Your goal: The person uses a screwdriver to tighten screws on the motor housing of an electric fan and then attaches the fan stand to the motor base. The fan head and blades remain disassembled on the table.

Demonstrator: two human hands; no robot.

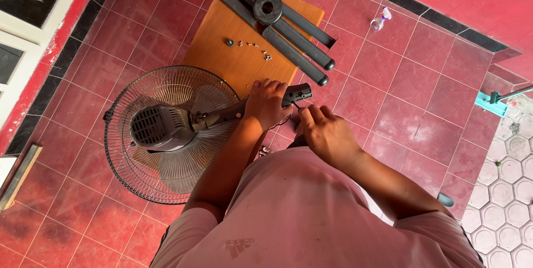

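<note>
Head view, steeply down, close

Both bare forearms reach forward from the chest and converge, the left hand curled in a closed grip, the right hand just beside it, fingertips pinched together.

Pale pink T-shirt (short sleeves, smudged).

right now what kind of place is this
Probably a tiled house porch or terrace used for a repair: red floor tiles, a window frame at the edge, and a low wooden table bearing fan parts.
</note>
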